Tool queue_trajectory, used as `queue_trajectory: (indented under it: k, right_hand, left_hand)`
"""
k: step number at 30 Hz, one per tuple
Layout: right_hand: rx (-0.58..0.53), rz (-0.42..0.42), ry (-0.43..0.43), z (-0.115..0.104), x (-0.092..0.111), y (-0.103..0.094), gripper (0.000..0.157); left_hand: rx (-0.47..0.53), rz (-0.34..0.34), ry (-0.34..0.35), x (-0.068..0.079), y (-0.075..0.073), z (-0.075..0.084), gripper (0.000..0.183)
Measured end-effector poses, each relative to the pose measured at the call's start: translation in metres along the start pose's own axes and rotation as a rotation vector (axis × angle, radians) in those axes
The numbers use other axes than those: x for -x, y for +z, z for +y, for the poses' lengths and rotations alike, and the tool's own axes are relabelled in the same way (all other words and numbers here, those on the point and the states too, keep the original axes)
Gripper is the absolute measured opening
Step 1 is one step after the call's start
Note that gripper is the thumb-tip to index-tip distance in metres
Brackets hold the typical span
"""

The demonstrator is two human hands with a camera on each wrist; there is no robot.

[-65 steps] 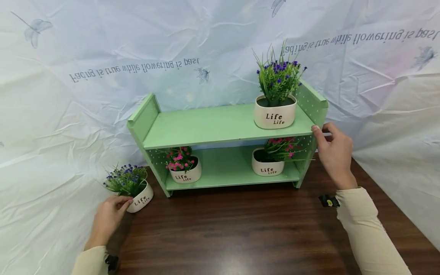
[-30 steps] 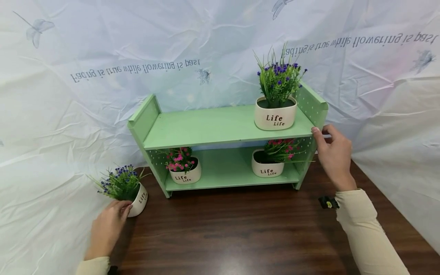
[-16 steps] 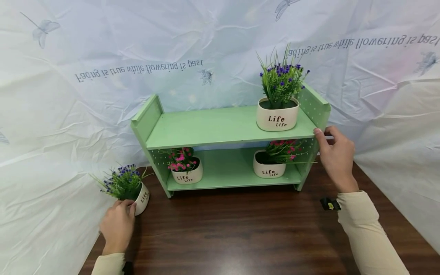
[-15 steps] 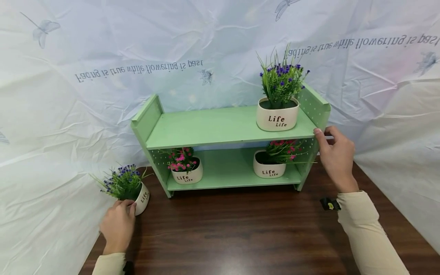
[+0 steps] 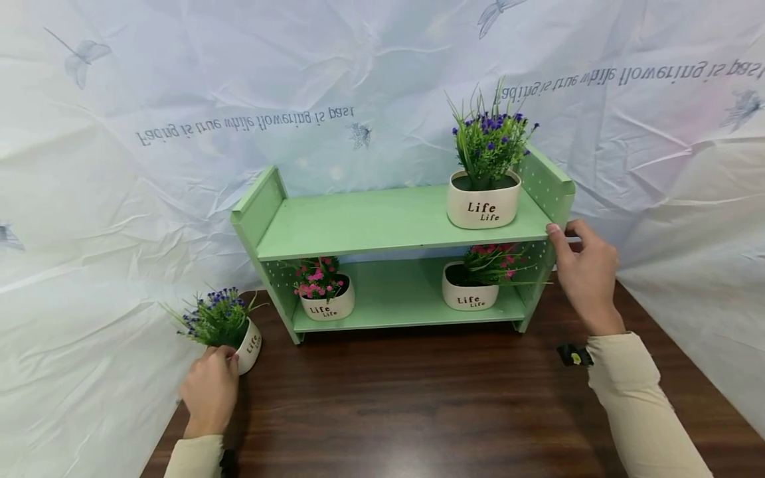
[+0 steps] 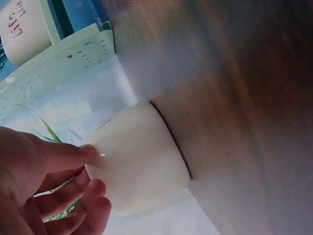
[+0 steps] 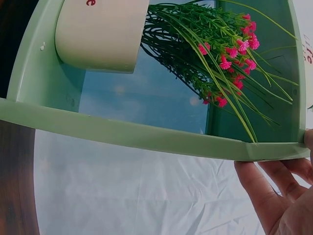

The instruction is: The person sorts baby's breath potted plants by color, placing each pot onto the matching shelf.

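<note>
At the table's left, a white oval flower pot [image 5: 250, 346] with purple flowers stands on the wood, its "Life" lettering turned toward the right. My left hand [image 5: 212, 390] pinches this pot by its near rim. In the left wrist view the thumb [image 6: 73, 155] lies against the pot's wall [image 6: 139, 161], and the other fingers curl at the rim. A green two-tier shelf [image 5: 352, 216] stands in the middle. My right hand [image 5: 584, 272] grips its right side panel at upper-board height, thumb on the front edge and fingers around the outer side, as the right wrist view shows.
A pot with purple flowers [image 5: 483, 204] stands at the upper tier's right end. Below, pink-flowered pots stand left [image 5: 327, 305] and right [image 5: 469, 296]; the right one's blooms lean sideways. Wrinkled printed cloth [image 5: 197, 66] hangs behind and beside the dark wooden table [image 5: 382, 398].
The left hand has turned the purple-flowered pot, its lettering swinging from the front to the right. Right hand and shelf keep their places; the head view has shifted slightly.
</note>
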State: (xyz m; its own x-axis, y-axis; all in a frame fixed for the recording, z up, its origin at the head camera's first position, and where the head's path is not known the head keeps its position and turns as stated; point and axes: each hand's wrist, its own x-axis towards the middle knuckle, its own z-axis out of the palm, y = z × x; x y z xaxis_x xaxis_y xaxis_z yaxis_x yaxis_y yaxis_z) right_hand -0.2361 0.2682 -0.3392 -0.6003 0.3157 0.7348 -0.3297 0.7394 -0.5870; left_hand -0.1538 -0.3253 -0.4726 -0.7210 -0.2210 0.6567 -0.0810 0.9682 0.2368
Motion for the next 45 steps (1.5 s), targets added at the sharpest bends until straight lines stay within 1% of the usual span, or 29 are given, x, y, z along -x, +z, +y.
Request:
queue_trajectory:
  k: [5,7,9,14,17,20,22,26,30,32,36,39,45]
  right_hand:
    - [0.001,0.005,-0.003,0.001,0.000,-0.002,0.034]
    - [-0.001,0.008,-0.003,0.001,0.000,-0.002,0.035]
    - [0.001,0.013,-0.003,0.001,0.000,-0.002,0.034]
    - [-0.006,0.015,-0.025,0.002,-0.001,-0.001,0.033]
    - [-0.017,0.006,-0.030,0.002,-0.001,0.001,0.033]
    - [-0.017,0.001,-0.022,0.002,0.000,0.002,0.033]
    - [-0.019,-0.003,-0.017,0.002,0.000,0.002,0.033]
    - [-0.022,-0.006,-0.017,0.002,-0.001,0.001,0.034]
    - [-0.021,-0.001,-0.024,0.002,-0.001,0.001,0.033]
    - [-0.020,0.005,-0.031,0.003,-0.001,0.000,0.032]
    - [-0.015,0.010,-0.041,0.003,-0.001,0.000,0.031]
    - [-0.014,0.008,-0.037,0.003,0.000,0.001,0.031]
    - [-0.015,0.008,-0.027,0.002,-0.001,0.000,0.032]
  left_hand:
    - [-0.004,-0.012,0.035,0.000,0.001,0.001,0.010]
    - [0.002,-0.038,0.041,0.000,0.001,0.000,0.011]
    - [0.012,-0.079,0.045,-0.002,0.001,0.000,0.011]
    - [0.014,-0.183,0.019,-0.004,-0.005,-0.003,0.010]
    - [0.007,-0.211,-0.007,-0.001,-0.010,-0.004,0.009]
    - [0.009,-0.218,-0.025,0.002,-0.018,-0.004,0.010]
    - [0.013,-0.208,-0.028,0.003,-0.023,-0.003,0.010]
    - [0.027,-0.168,-0.018,0.002,-0.034,0.001,0.009]
    - [0.030,-0.136,-0.015,-0.001,-0.047,0.009,0.008]
    - [0.037,-0.114,-0.014,-0.002,-0.056,0.015,0.008]
    - [0.058,-0.054,0.013,-0.006,-0.074,0.026,0.009]
    - [0.072,-0.013,0.049,-0.009,-0.087,0.035,0.010]
    - [0.092,0.065,0.106,-0.019,-0.107,0.052,0.010]
